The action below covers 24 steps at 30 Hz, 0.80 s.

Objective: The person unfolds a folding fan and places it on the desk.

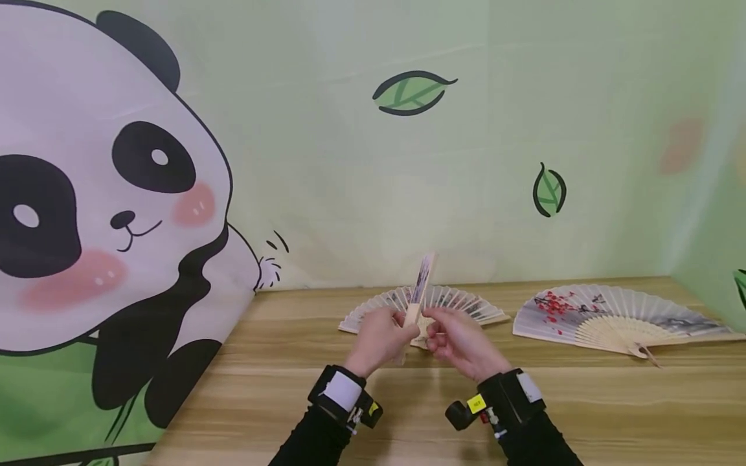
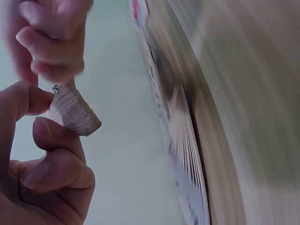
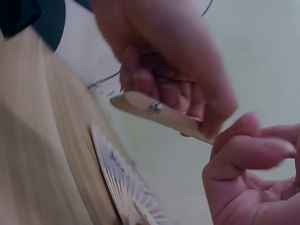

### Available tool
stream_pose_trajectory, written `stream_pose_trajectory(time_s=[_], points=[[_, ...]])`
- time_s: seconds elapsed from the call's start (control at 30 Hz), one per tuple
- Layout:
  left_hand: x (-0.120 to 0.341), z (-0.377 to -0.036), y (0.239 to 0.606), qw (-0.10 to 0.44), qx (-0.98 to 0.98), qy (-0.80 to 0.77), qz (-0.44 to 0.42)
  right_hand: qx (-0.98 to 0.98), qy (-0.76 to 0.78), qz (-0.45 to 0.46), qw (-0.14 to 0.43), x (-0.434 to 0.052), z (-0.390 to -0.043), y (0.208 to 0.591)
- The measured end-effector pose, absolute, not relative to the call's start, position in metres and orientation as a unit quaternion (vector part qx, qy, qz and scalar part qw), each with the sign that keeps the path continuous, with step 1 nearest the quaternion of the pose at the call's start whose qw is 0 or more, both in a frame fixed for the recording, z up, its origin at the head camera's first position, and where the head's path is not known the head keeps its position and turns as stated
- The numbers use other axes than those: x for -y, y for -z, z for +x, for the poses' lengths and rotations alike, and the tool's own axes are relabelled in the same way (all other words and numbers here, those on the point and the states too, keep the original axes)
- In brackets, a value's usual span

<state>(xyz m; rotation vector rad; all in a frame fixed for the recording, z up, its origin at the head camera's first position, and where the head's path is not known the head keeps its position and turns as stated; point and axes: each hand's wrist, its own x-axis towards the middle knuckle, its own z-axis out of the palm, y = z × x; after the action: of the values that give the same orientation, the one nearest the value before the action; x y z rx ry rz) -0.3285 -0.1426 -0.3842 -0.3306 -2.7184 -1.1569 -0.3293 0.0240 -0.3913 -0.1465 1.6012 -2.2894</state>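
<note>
I count two bare hands (image 1: 375,340) (image 1: 468,346). Fans: three; one folded fan (image 1: 421,281), two open fans (image 1: 466,303) (image 1: 618,323). Wrist straps (image 1: 342,391) (image 1: 513,401): two. Wrist cameras (image 1: 370,414) (image 1: 459,415): two, one per strap. Black sleeves (image 1: 317,437) (image 1: 537,440): two. Wooden tabletop (image 1: 268,362): one. On the backdrop (image 1: 326,168), from where I stand: printed panda (image 1: 87,213), one; whole printed leaves (image 1: 412,94) (image 1: 549,191), two; partly visible leaf (image 1: 741,285), at least one more.

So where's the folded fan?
In the head view, the folded fan is just right of centre, in the left grip, in front of the left open fan.
</note>
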Motion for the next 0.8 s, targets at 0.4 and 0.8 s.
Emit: stream_pose_trajectory(time_s=[0.4,0.8], points=[[0.105,-0.319,0.382,0.057,0.88,0.448,-0.146,-0.737,0.672,-0.065,0.025,-0.039,-0.325,0.377],[0.085,-0.317,0.352,-0.077,0.818,0.538,-0.19,-0.76,0.645,-0.079,0.011,-0.076,-0.318,0.354]])
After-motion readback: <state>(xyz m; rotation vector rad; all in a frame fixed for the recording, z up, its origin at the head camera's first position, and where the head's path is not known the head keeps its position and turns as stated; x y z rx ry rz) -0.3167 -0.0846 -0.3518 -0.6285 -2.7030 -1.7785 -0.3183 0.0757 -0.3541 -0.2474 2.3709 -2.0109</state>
